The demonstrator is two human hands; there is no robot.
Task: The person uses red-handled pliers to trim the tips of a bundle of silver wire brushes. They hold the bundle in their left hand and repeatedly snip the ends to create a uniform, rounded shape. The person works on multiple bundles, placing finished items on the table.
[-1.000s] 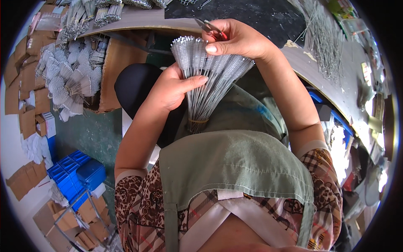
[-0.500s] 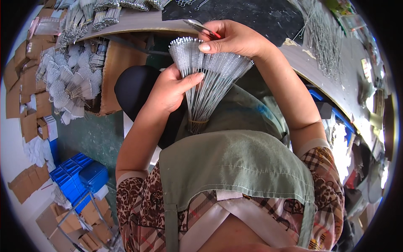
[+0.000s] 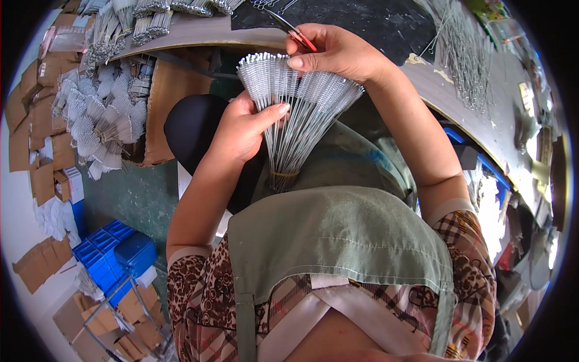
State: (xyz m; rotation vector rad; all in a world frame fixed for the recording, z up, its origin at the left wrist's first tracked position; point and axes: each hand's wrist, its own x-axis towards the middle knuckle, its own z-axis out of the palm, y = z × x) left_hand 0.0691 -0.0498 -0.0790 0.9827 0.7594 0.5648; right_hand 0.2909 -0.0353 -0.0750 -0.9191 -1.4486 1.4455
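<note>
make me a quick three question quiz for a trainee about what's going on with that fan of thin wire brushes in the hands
1. True or false: the bundle of thin wire brushes is bound near its lower end by a band.
2. Which hand holds the red-handled tool? A left hand B right hand
3. What colour are the crates on the floor at the person's left?

Key: 1 true; 2 B; 3 blue

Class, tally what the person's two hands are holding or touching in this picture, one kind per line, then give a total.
Fanned bundle of thin wire brushes: 1, touched by left hand and right hand
Red-handled tool: 1, in right hand
Total: 2
</note>
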